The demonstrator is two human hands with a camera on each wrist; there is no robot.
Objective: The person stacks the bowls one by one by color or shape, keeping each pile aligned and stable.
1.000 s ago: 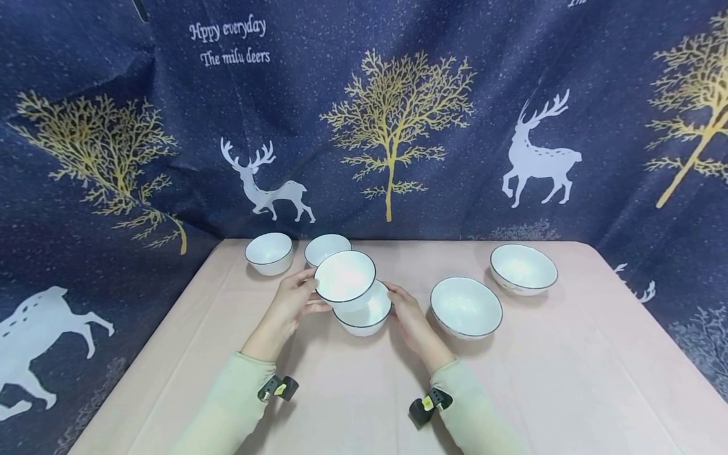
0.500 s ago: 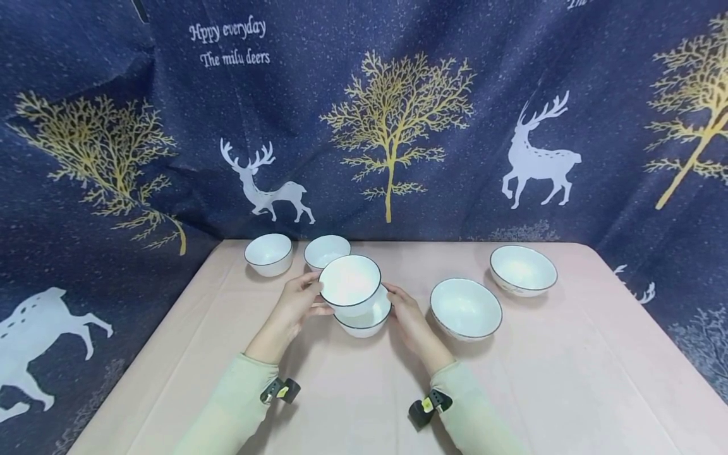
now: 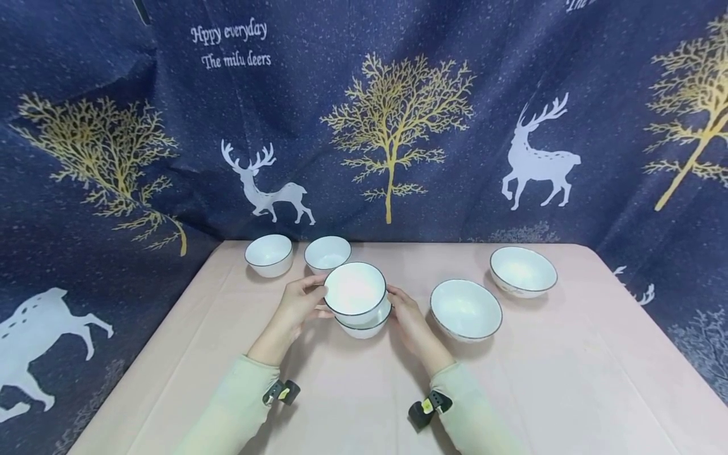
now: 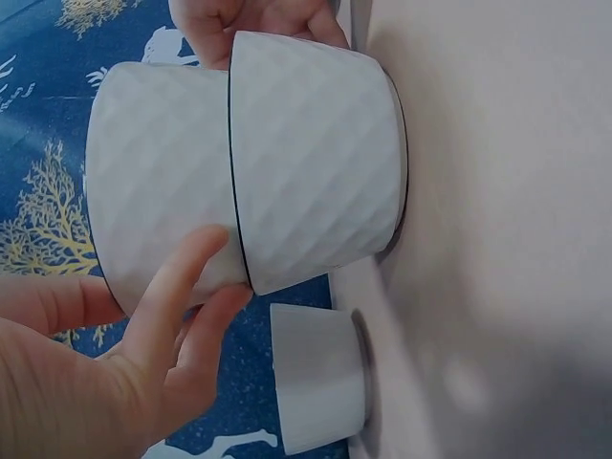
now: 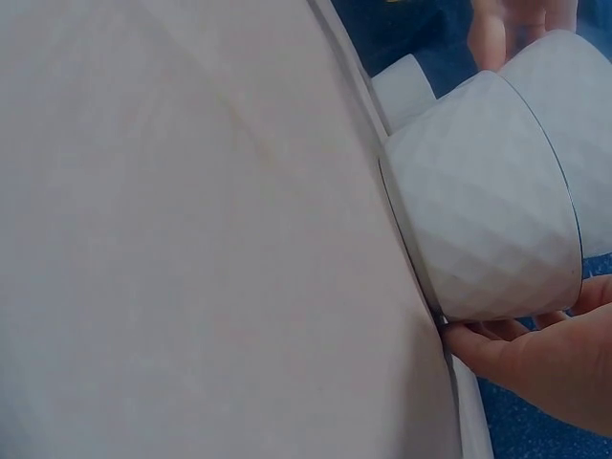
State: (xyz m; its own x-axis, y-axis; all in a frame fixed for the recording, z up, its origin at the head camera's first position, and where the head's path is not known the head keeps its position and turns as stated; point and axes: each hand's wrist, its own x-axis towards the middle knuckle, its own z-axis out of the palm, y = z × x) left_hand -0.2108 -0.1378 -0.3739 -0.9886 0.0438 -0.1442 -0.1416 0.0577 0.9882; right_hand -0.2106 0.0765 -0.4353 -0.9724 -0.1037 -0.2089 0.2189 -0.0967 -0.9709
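Left hand grips white round dark-rimmed faceted bowl, held over the mouth of matching white lower bowl on pink cloth-covered desk; right hand grips lower bowl's side.

pink-covered table, 5 white bowls

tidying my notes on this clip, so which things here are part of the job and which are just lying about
Seemingly in the job (both gripped):
upper bowl
lower bowl, under it

Apparently just lying about, for now:
leftmost bowl
bowl behind the upper one
nearer wide bowl, on the right
farther wide bowl
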